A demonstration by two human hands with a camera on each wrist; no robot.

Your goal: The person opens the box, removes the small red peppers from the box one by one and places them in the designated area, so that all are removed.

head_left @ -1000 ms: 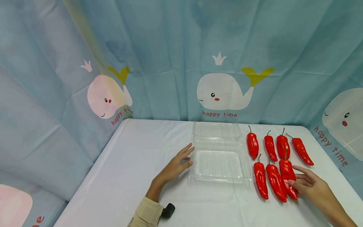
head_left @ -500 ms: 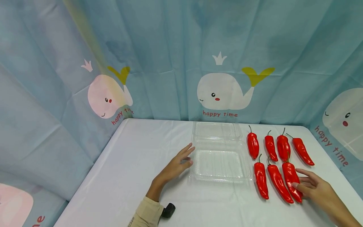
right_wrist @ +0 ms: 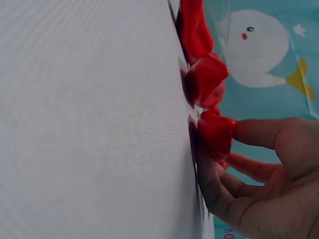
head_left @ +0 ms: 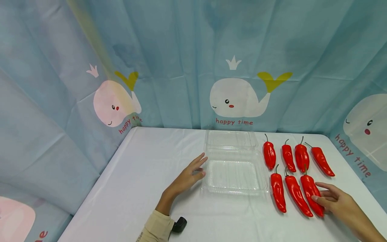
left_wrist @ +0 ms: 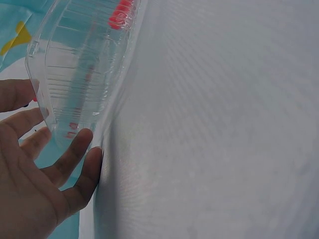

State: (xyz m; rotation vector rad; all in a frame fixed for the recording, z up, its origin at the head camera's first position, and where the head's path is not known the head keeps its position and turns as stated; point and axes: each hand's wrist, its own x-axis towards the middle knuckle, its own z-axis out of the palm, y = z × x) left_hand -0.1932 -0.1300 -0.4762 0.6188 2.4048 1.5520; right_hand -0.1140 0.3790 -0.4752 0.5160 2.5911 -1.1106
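In the head view my right hand (head_left: 341, 203) pinches the rightmost red chili pepper (head_left: 311, 195) of the front row, thumb on its near side and fingers along its right. The right wrist view shows the same chili pepper (right_wrist: 215, 135) between thumb and fingers, low over the cloth. Two more peppers (head_left: 297, 195) lie to its left. My left hand (head_left: 187, 176) is beside a clear plastic clamshell box (head_left: 205, 181), fingers spread at its left rim. In the left wrist view the fingers of the left hand (left_wrist: 45, 169) reach the box wall (left_wrist: 75, 84); firm contact is hard to judge.
Several more red peppers (head_left: 302, 158) lie in a back row, right of the box. The box's lid (head_left: 231, 138) is folded back toward the blue whale-print curtain (head_left: 181, 101). A white cloth (head_left: 142, 188) covers the table.
My right hand has shifted slightly right and toward me with the front-right pepper. The pepper beside it has swung its tip to the right. My left hand has stayed put.
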